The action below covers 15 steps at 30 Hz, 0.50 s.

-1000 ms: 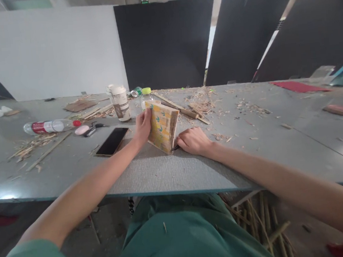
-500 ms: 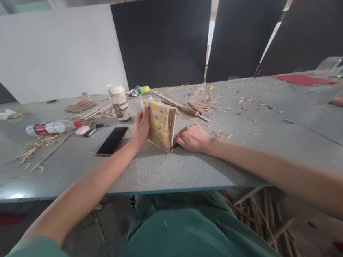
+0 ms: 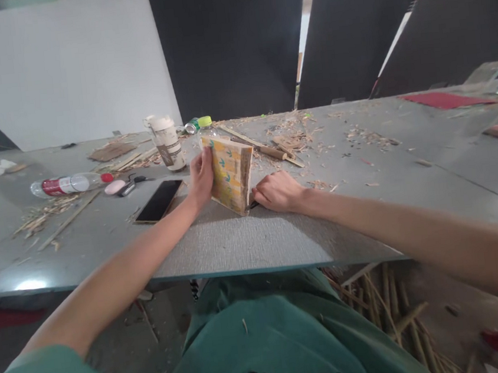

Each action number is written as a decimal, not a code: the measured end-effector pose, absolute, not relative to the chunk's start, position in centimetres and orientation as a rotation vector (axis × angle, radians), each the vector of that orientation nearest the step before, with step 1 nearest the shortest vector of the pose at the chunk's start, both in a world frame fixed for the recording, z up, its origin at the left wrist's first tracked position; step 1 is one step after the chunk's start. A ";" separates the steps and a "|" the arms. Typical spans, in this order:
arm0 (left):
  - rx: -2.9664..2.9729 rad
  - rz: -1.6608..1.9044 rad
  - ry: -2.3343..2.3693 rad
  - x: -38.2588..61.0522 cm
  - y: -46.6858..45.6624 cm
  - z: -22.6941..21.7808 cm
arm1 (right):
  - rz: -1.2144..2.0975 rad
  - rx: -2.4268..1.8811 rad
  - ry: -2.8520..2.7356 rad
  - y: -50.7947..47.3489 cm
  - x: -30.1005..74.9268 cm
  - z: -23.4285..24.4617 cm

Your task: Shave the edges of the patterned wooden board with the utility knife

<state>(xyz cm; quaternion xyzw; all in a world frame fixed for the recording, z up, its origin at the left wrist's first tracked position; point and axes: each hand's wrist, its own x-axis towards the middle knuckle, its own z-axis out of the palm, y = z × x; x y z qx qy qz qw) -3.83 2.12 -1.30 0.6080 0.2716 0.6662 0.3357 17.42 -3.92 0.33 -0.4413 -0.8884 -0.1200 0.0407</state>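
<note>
A thick, book-shaped block [image 3: 230, 176] stands upright and slightly turned on the table. Its broad face is yellow with blue-green marks, and its narrow right side looks brown and rough. My left hand [image 3: 202, 176] grips its left edge, fingers partly hidden behind it. Low at its right edge, my right hand [image 3: 278, 190] rests on the table, closed around a thin dark tool [image 3: 254, 204]. The tool's tip points at the block's lower corner; most of it is hidden in my fist, so its kind is unclear.
A phone [image 3: 160, 201] lies left of my left hand. Behind are a paper cup [image 3: 169, 146], a green-capped bottle [image 3: 205, 126] and bamboo strips [image 3: 267, 149]. A red-labelled bottle [image 3: 71, 184] lies farther left. Shavings [image 3: 371, 137] litter the grey table [image 3: 246, 246].
The whole view has shifted slightly. Both hands, the block and the dark tool keep nearly the same positions relative to each other.
</note>
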 end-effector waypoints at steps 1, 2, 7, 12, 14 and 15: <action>1.588 1.737 0.706 -3.8 2.2 -1.3 | -0.365 -1.351 -2.720 -3.9 17.4 0.3; 1.589 1.735 0.703 -3.9 2.2 -1.4 | -0.361 -1.351 -2.720 -3.9 17.5 0.3; 1.589 1.736 0.685 -3.9 2.4 -1.6 | -0.323 -1.365 -2.720 -3.8 17.5 0.2; 1.582 1.729 0.709 -4.0 2.5 -1.6 | -0.305 -1.395 -2.682 -4.1 17.4 0.2; 1.579 1.712 0.727 -4.2 2.6 -1.6 | -0.300 -1.395 -2.668 -4.5 17.4 0.3; 1.579 1.706 0.731 -4.3 2.6 -1.7 | -0.295 -1.392 -2.662 -4.7 17.5 0.4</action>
